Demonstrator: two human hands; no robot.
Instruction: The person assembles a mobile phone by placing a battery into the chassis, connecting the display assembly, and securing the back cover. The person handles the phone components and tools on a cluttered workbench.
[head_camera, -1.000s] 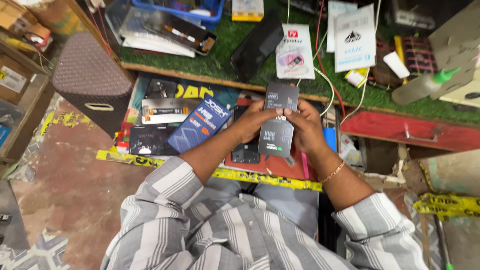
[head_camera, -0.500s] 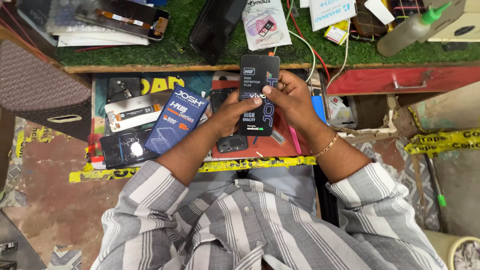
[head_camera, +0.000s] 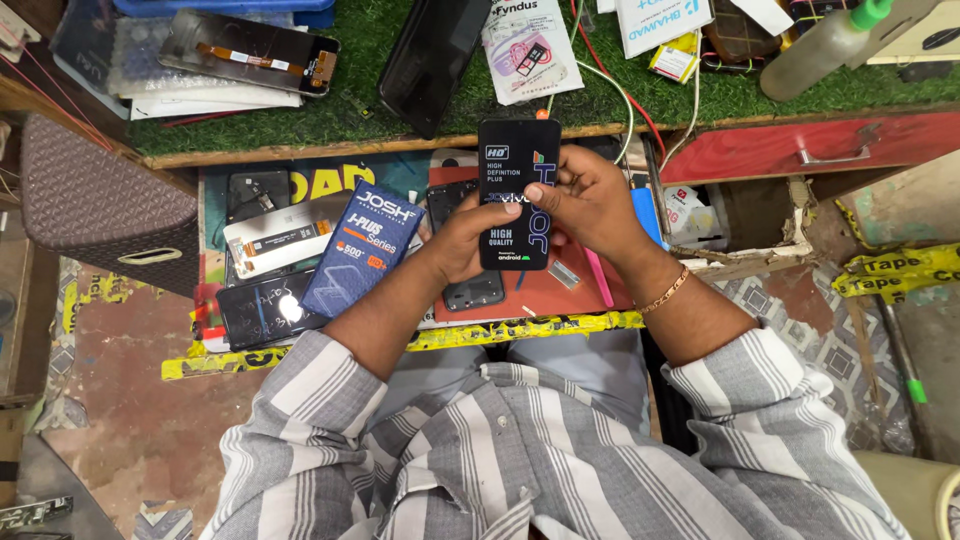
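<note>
Looking down from the head camera, the largest surface is the green turf-covered workbench (head_camera: 300, 125) across the top of the view, its wooden front edge running left to right. A red drawer front (head_camera: 800, 150) with a metal handle sits under that edge on the right. At far left stands a dark quilted box (head_camera: 95, 205) with a small metal pull. Below the bench edge, an open drawer (head_camera: 215, 190) holds loose parts: a blue slim carton (head_camera: 362, 250) lying tilted, a white strip-shaped part (head_camera: 275, 240) just left of it, and a dark phone panel (head_camera: 255, 310) at the lower left.

On the bench top lie a bare display module (head_camera: 250, 52) with exposed flex at upper left, a black phone (head_camera: 432, 60) face down and tilted near centre, a white printed pouch (head_camera: 527, 45) beside it, and a pale plastic bottle (head_camera: 820, 45) with a green cap at upper right.

Both hands meet over the drawer, held above a red tray (head_camera: 560, 290). Between them is a black phone display panel (head_camera: 517, 195), upright, its protective film printed with lettering. The left hand (head_camera: 465, 240) is closed on the panel's lower left edge, thumb on the face. The right hand (head_camera: 590, 195) is closed on the panel's right edge, fingertips pinching at the film. A gold-coloured bracelet (head_camera: 665, 292) circles the right wrist. Whether the film is lifted cannot be told.
</note>
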